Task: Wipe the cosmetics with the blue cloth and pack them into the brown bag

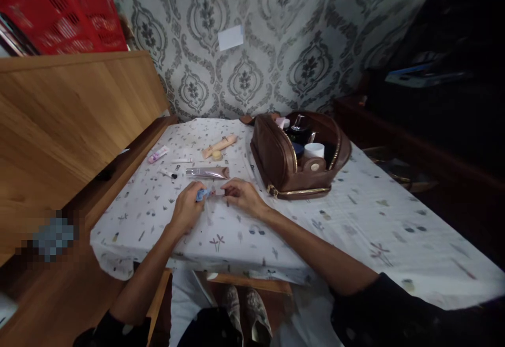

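Observation:
My left hand (188, 207) is closed around the blue end of a small blue and pale pink item (203, 194), perhaps a small tube. My right hand (245, 197) pinches at its pale end, and the fingers hide part of it. Just beyond my hands lies a shiny rose-brown squeeze tube (207, 172). Farther back are a peach tube (219, 146) and a small round yellowish jar (216, 155). Toward the left lie a purple and white tube (158, 154), a thin white stick (182, 160) and a small black-and-white piece (168, 173).
An unzipped brown toiletry bag (272, 157) stands right of my hands, holding a white-lidded jar (314, 150) and bottles. The patterned cloth (244, 252) covers the table. A wooden panel (79, 120) rises on the left with a red basket (67, 15) on top.

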### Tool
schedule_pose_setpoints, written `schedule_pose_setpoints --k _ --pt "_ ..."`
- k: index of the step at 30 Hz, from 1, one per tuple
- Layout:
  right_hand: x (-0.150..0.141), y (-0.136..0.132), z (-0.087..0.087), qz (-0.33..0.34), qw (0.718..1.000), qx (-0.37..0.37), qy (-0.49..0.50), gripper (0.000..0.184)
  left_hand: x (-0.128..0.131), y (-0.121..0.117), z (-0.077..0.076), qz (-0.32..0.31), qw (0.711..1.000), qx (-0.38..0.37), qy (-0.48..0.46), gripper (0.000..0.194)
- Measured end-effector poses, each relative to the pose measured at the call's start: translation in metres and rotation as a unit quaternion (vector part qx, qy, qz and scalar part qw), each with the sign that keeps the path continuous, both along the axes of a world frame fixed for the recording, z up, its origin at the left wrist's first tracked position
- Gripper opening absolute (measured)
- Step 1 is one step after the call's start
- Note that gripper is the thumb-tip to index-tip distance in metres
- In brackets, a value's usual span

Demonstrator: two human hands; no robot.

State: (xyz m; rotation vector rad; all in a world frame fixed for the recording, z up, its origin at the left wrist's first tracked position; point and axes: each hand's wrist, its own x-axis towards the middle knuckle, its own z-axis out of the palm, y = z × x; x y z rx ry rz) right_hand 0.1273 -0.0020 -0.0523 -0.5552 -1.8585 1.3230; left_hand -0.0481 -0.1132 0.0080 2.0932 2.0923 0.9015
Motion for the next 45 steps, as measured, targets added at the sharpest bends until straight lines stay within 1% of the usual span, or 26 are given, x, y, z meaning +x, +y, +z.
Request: schedule_pose_setpoints --k 2,7,13,18,21,23,26,28,30,32,34,37,40,42,45 --pt "0.0 0.0 -0.001 0.004 1.0 -0.013 -0.006 0.027 -0.001 -0.001 -0.002 -0.001 1.0 0.0 -0.01 0.013" --pt "-0.001 -0.001 -0.002 0.03 0.997 -0.071 0.012 0.04 0.004 -0.007 -0.006 -0.002 1.0 0.01 -0.008 0.015" --pt "-0.002 -0.001 0.001 0.027 0.996 -0.077 0.03 0.041 -0.002 -0.014 -0.008 0.014 1.0 -0.012 0.024 0.017" --pt "-0.002 -0.001 0.001 0.025 0.996 -0.08 0.041 0.04 -0.009 -0.021 -0.003 0.042 0.995 -0.03 0.085 0.024" --pt "-0.003 -0.002 0.001 0.026 0.996 -0.074 0.036 0.037 -0.004 -0.022 0.004 0.05 0.995 -0.003 0.082 0.026" --pt "-0.002 -0.003 0.003 0.013 0.998 -0.056 0.019 0.032 0.006 -0.019 0.009 0.032 0.997 0.03 0.065 0.025" --pt "0.001 -0.004 0.008 -0.005 1.0 -0.011 -0.004 0.02 0.026 -0.009 0.012 -0.021 0.996 0.064 0.051 0.023" --pt "0.003 -0.004 0.01 -0.001 1.0 0.008 -0.008 0.015 0.036 -0.003 0.01 -0.045 0.995 0.06 0.06 0.022" --pt "0.003 -0.004 0.01 0.005 1.0 0.007 -0.009 0.015 0.039 -0.001 0.006 -0.049 0.995 0.045 0.075 0.021" --pt "0.002 -0.004 0.008 0.004 1.0 -0.012 -0.008 0.018 0.035 -0.002 0.002 -0.039 0.995 0.035 0.081 0.021" --pt "0.0 -0.004 0.006 0.01 0.999 -0.041 -0.005 0.022 0.025 -0.006 -0.002 -0.021 0.996 0.031 0.077 0.022" --pt "-0.001 -0.005 0.005 0.045 0.994 -0.098 0.014 0.029 0.008 -0.015 -0.005 0.004 0.998 0.02 0.063 0.021" --pt "-0.001 -0.007 0.007 0.068 0.987 -0.141 0.025 0.039 -0.003 -0.02 -0.008 0.017 0.999 0.007 0.049 0.018" --pt "0.0 -0.007 0.009 0.069 0.986 -0.15 0.026 0.043 -0.004 -0.021 -0.01 0.019 0.999 0.004 0.038 0.018" --pt "0.0 -0.007 0.011 0.071 0.987 -0.141 0.032 0.044 -0.004 -0.024 -0.012 0.018 0.999 0.004 0.032 0.019"
